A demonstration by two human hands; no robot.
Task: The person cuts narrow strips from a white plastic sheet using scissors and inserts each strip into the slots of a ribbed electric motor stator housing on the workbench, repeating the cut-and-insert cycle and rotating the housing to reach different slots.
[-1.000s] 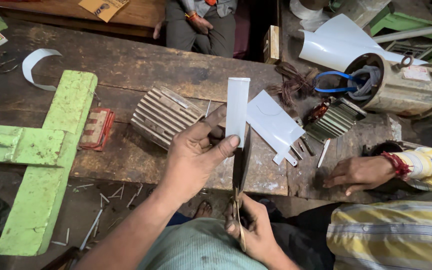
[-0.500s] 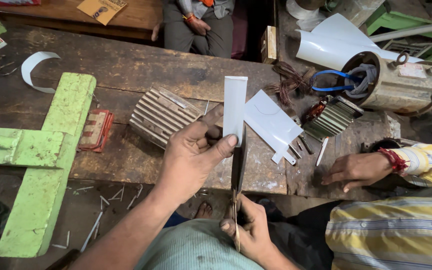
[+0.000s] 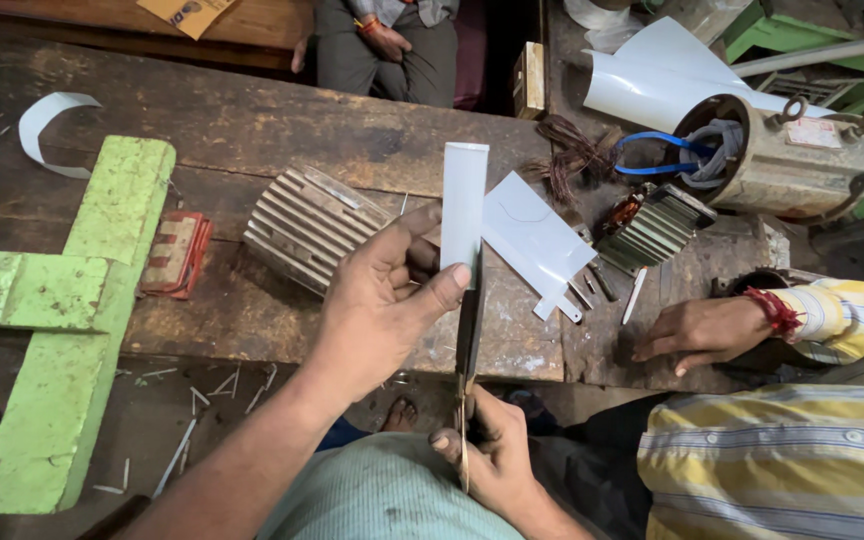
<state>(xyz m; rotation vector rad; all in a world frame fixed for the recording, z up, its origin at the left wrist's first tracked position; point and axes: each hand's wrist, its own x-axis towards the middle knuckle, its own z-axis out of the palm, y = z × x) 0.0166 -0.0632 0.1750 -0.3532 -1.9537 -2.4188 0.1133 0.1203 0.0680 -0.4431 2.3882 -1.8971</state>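
Your right hand (image 3: 487, 455), nearest you, grips the scissors (image 3: 468, 340), blades pointing up. Your left hand (image 3: 382, 300) pinches the white strip (image 3: 464, 205) upright at its lower end, above the workbench (image 3: 252, 130), beside the finned stator (image 3: 307, 225).

Finned stator (image 3: 312, 228), green frame (image 3: 102, 260)

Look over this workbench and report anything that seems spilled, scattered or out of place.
Small pale offcuts lie scattered along the front edge of the wooden bench, below the ribbed metal block. A curled white strip lies alone at the far left. Loose copper wire sits tangled beside the motor casing. Nothing looks broken.
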